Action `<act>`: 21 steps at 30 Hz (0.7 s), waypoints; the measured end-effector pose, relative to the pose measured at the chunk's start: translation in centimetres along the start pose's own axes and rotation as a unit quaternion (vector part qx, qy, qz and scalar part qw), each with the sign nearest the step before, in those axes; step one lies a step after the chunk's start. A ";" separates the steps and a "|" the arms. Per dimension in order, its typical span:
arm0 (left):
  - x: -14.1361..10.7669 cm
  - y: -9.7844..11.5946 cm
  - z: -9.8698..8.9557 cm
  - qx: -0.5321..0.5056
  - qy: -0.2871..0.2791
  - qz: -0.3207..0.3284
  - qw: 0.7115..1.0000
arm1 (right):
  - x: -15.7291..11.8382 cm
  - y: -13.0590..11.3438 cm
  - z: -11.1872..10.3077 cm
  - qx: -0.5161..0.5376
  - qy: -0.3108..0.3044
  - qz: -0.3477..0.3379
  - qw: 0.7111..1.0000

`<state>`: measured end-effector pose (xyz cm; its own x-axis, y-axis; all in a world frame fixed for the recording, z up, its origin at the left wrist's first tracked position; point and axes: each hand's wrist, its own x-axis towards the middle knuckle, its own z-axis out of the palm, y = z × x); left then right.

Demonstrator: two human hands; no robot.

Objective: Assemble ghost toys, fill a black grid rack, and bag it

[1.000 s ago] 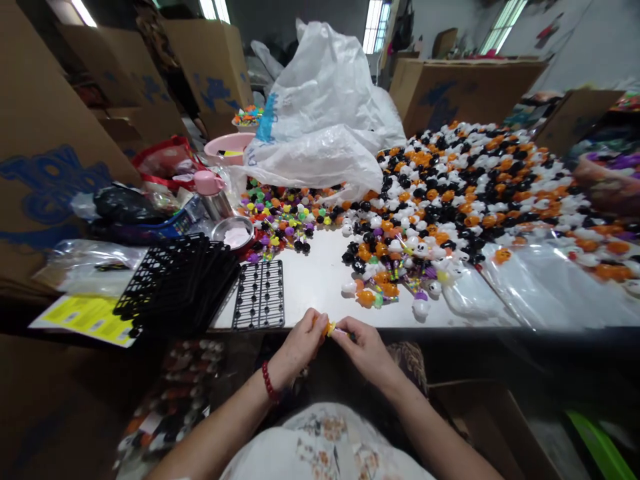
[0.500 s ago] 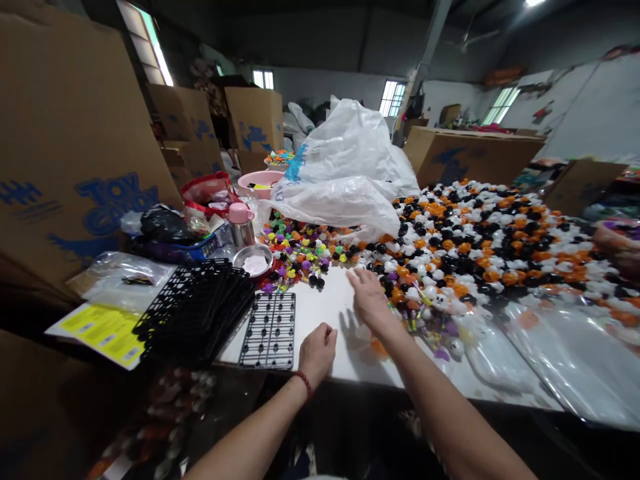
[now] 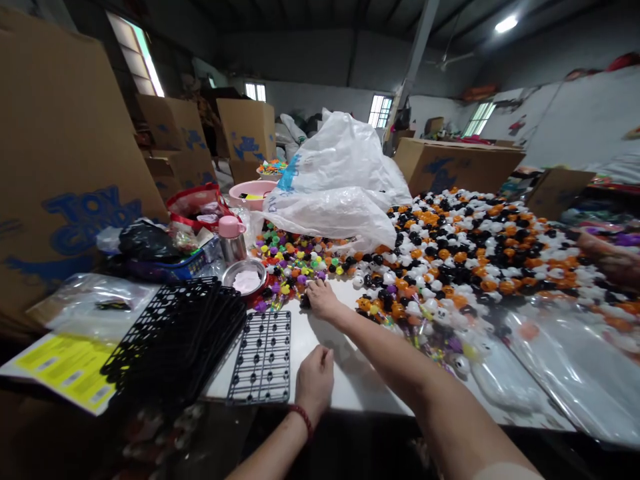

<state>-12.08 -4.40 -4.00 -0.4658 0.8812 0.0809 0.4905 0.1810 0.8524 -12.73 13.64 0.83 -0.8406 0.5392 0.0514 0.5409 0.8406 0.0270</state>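
My right hand (image 3: 323,299) stretches across the white table (image 3: 345,373) to the near edge of a pile of small coloured toys (image 3: 285,270). Its fingers curl over a small black round toy (image 3: 305,303), which they partly hide. My left hand (image 3: 315,381), with a dark red bead bracelet at the wrist, rests closed near the table's front edge; whatever is inside it is hidden. Just left of that hand lies a black grid tray (image 3: 261,357) with rows of round holders. Farther left is a stack of black grid trays (image 3: 175,340).
Orange, black and white toy heads (image 3: 480,247) are heaped on the right, behind clear plastic bags (image 3: 565,367). A white plastic sack (image 3: 345,167) stands at the back. A metal bowl of pale powder (image 3: 245,277) and a pink-lidded flask (image 3: 232,240) stand left of the coloured pile.
My right hand has moved left, from bare tabletop onto the black toys at the pile's edge, and its fingers have curled. My left hand stays closed beside the tray. The view has shifted slightly.
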 end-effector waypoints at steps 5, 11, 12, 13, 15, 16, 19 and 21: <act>-0.1 0.2 -0.2 0.027 -0.009 0.000 1.000 | -1.3 0.5 0.2 0.037 -0.035 0.058 0.997; -0.2 0.3 -0.1 0.034 -0.012 0.001 0.999 | -1.6 7.4 -2.8 0.037 -0.029 0.219 0.975; -0.2 0.3 -0.1 0.036 -0.011 0.000 0.999 | -1.8 8.6 -3.2 0.041 -0.029 0.240 0.969; -0.2 0.3 -0.1 0.036 -0.009 -0.001 0.999 | -2.1 9.4 -3.5 0.049 -0.032 0.256 0.965; -0.2 0.2 -0.1 0.032 -0.006 -0.001 0.999 | -2.8 10.3 -3.7 0.074 -0.038 0.268 0.960; -0.2 0.2 -0.1 0.029 -0.004 -0.001 1.000 | -3.1 10.3 -3.8 0.091 -0.039 0.268 0.958; -0.1 -0.1 0.1 0.017 0.001 0.004 1.000 | -3.6 9.1 -3.9 0.155 -0.021 0.253 0.955; 0.0 -0.2 0.2 -0.011 0.022 0.013 1.000 | -4.0 7.5 -4.2 0.213 0.001 0.238 0.948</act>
<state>-12.03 -4.34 -4.31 -0.4850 0.8657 0.1243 0.4865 0.1489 0.8609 -5.21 17.59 4.98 -0.5039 0.8627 -0.0413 0.7976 0.4464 -0.4057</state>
